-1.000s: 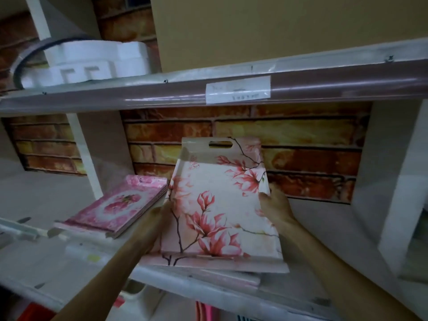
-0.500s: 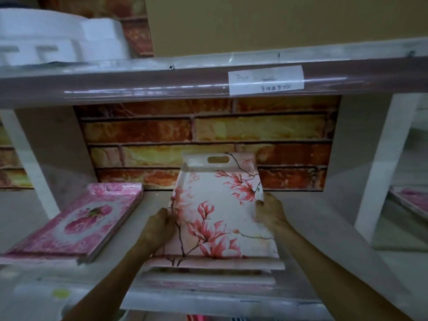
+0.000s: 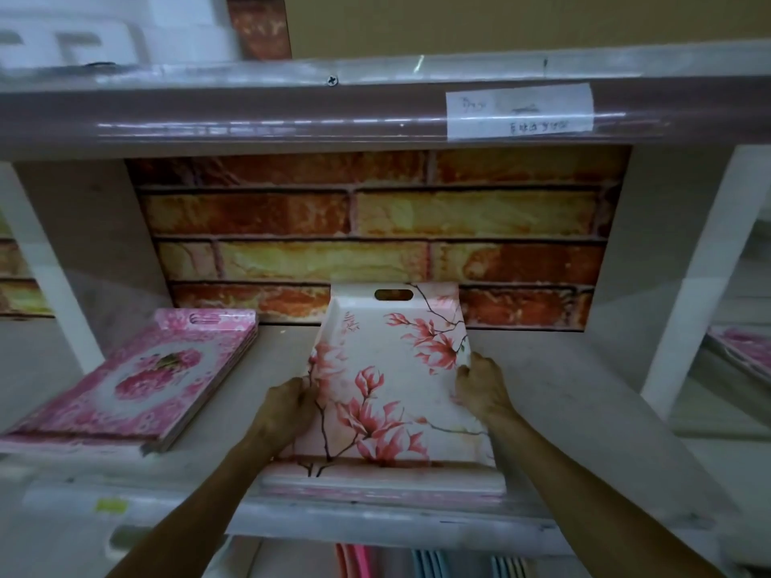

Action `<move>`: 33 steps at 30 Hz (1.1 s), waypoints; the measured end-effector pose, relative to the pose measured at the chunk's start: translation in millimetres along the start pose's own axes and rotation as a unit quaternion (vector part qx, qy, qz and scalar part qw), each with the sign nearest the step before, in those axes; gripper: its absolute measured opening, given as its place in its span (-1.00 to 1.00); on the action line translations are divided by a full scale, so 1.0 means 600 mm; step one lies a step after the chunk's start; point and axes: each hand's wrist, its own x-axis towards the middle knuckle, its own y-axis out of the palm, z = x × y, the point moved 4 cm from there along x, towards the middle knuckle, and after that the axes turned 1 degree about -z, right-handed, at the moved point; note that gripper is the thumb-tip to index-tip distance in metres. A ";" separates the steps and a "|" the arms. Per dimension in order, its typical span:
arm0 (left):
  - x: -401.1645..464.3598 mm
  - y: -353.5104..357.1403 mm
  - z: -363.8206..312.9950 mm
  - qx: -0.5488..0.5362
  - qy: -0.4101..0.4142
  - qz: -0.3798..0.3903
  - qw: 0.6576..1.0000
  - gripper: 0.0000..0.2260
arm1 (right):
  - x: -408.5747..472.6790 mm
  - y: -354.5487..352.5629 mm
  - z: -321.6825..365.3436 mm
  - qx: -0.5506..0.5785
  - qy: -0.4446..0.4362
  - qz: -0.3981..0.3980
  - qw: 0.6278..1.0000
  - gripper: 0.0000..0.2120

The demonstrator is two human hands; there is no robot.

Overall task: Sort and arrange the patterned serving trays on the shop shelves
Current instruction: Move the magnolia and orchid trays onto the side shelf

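Note:
A white tray with pink magnolia blossoms (image 3: 388, 369) lies on top of a low stack of trays at the middle of the shelf (image 3: 584, 410), its cut-out handle toward the brick back wall. My left hand (image 3: 288, 406) grips its left rim and my right hand (image 3: 479, 385) grips its right rim. To the left a stack of pink rose-patterned trays (image 3: 137, 381) lies at an angle on the same shelf.
An upper shelf (image 3: 292, 114) with a paper label (image 3: 519, 112) hangs low overhead, white foam pieces (image 3: 104, 31) on it. White uprights (image 3: 701, 277) bound the bay at both sides. More pink trays (image 3: 742, 348) sit in the bay at the right. Coloured items show below the shelf.
The magnolia tray has slid deeper onto the shelf and settled squarer on its stack, both hands still holding its rims. The view has shifted right and closer.

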 end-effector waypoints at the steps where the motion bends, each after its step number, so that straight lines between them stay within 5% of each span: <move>1: -0.003 0.001 0.000 0.006 0.000 0.005 1.000 -0.67 | 0.000 0.003 -0.003 -0.004 0.002 0.000 1.000 -0.78; 18: -0.008 -0.004 0.001 0.052 0.022 0.059 0.997 -0.71 | -0.007 0.013 -0.015 -0.062 -0.006 0.000 0.998 -0.84; 25: -0.009 -0.041 -0.063 -0.084 0.127 0.006 0.988 -0.80 | 0.001 -0.047 -0.003 0.002 -0.026 -0.060 0.998 -0.84; 33: -0.034 0.016 -0.203 -0.276 0.151 0.076 0.946 -0.84 | -0.025 -0.227 0.017 0.071 -0.095 -0.153 0.981 -0.89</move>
